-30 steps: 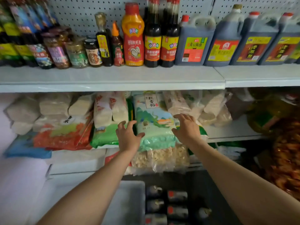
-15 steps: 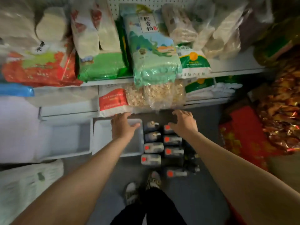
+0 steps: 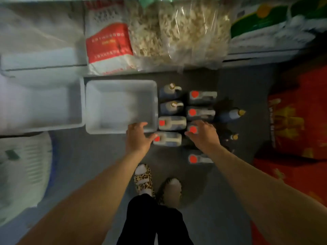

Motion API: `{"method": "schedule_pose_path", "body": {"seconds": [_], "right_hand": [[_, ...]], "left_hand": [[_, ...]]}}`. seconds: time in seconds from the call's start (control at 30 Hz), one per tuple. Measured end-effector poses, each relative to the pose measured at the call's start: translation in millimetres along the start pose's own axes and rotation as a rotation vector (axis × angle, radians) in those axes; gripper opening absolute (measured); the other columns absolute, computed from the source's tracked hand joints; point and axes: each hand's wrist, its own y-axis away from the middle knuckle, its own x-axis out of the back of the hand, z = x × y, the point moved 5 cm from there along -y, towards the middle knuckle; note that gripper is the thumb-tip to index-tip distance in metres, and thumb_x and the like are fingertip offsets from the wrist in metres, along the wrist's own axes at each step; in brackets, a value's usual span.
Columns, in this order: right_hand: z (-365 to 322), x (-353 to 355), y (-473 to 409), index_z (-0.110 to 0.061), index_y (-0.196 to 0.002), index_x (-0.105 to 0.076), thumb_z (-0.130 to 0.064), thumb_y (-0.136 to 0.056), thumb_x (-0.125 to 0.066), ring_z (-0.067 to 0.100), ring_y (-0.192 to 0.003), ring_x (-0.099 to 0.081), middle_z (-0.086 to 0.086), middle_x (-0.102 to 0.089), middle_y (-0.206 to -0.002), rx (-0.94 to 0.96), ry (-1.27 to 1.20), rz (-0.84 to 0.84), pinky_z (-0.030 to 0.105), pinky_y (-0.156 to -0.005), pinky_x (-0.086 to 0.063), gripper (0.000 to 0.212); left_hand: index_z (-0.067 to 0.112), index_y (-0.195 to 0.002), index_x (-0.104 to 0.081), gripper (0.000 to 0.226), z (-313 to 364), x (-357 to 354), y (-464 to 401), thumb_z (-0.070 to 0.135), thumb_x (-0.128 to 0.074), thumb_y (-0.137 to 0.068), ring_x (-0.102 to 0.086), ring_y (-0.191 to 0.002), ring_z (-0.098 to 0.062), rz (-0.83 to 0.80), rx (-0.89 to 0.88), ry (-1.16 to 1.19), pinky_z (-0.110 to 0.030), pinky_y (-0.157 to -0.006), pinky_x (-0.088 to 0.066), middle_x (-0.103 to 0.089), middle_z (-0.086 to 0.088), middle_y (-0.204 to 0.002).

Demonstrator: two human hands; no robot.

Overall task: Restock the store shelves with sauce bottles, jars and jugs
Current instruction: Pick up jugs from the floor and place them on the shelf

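Looking straight down, the person's left hand point(image 3: 138, 137) and right hand point(image 3: 203, 137) both reach low over a cluster of sauce jugs point(image 3: 200, 113) standing on the grey floor point(image 3: 99, 156) just below the bottom shelf's front edge point(image 3: 247, 58), fingers spread and relaxed, gripping nothing. The left thumb lies beside the red cap of the nearest jug point(image 3: 168, 138), at the near right corner of a white bin point(image 3: 121, 106), while the right hand partly covers another red-capped jug point(image 3: 192, 129). Bags of dried goods point(image 3: 178, 30) overhang that shelf edge, and leopard-print shoes point(image 3: 143, 179) stand on the floor nearer the viewer.
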Motion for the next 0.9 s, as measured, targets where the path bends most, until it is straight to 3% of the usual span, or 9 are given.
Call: {"method": "schedule_pose_path", "body": {"seconds": [0.13,0.3,0.5,0.67,0.77,0.83,0.9], "right_hand": [[47,-81,-35,-0.017,-0.13,-0.058,-0.042,-0.09,-0.07,0.028,-0.113,-0.06,0.008,-0.065,-0.122,-0.059,-0.162,-0.017,0.033,-0.087,-0.044,0.048],[88,-167,-76,-0.021,-0.134,-0.058,-0.034,-0.087,-0.076,0.024,-0.118,-0.057,0.003,-0.063,-0.128,-0.126,-0.364,-0.031,0.037,-0.099,-0.047,0.052],[107,-234,-105,-0.021,-0.125,-0.065,-0.027,-0.082,-0.081,0.017,-0.121,-0.056,0.0,-0.06,-0.132,-0.05,-0.515,0.027,0.038,-0.106,-0.045,0.047],[115,-247,-111,-0.023,-0.116,-0.066,-0.028,-0.083,-0.08,0.006,-0.115,-0.055,-0.008,-0.059,-0.122,0.047,-0.555,0.113,0.035,-0.104,-0.047,0.036],[114,-248,-114,-0.018,-0.107,-0.063,-0.032,-0.08,-0.082,0.001,-0.094,-0.055,-0.001,-0.064,-0.108,0.042,-0.509,0.138,0.022,-0.087,-0.049,0.036],[112,-245,-116,-0.015,-0.102,-0.062,-0.034,-0.077,-0.084,-0.001,-0.081,-0.051,0.003,-0.064,-0.099,0.025,-0.437,0.137,0.007,-0.071,-0.041,0.038],[110,-242,-115,-0.014,-0.101,-0.063,-0.04,-0.076,-0.083,0.003,-0.079,-0.052,0.003,-0.064,-0.097,0.018,-0.37,0.113,0.008,-0.065,-0.04,0.042]], "left_hand": [[0.024,-0.133,-0.055,0.062,-59,-84,-35,0.044,-0.079,-0.079,-0.053,-0.121,-0.026,-0.088,0.079,0.076,-0.03,-0.096,-0.04,-0.05,-0.008,-0.133],[0.027,-0.14,-0.05,0.076,-114,-164,-80,0.047,-0.082,-0.074,-0.053,-0.126,-0.025,-0.132,0.13,0.176,-0.043,-0.106,-0.044,-0.057,-0.006,-0.137],[0.048,-0.138,-0.042,0.095,-144,-212,-114,0.068,-0.077,-0.052,-0.056,-0.122,-0.012,-0.183,0.074,0.261,-0.033,-0.103,-0.045,-0.06,0.009,-0.134],[0.043,-0.146,-0.037,0.1,-151,-224,-127,0.045,-0.09,-0.061,-0.053,-0.127,-0.01,-0.212,0.059,0.319,-0.035,-0.11,-0.041,-0.057,0.007,-0.14],[0.035,-0.149,-0.037,0.104,-149,-228,-133,0.039,-0.092,-0.061,-0.053,-0.125,-0.01,-0.237,0.078,0.381,-0.035,-0.112,-0.04,-0.057,0.005,-0.138],[0.033,-0.145,-0.042,0.098,-148,-229,-135,0.033,-0.093,-0.062,-0.056,-0.12,-0.01,-0.233,0.085,0.44,-0.035,-0.11,-0.043,-0.059,0.006,-0.132],[0.033,-0.143,-0.045,0.092,-149,-227,-135,0.033,-0.092,-0.064,-0.058,-0.116,-0.009,-0.244,0.089,0.471,-0.033,-0.108,-0.044,-0.061,0.007,-0.128]]}}
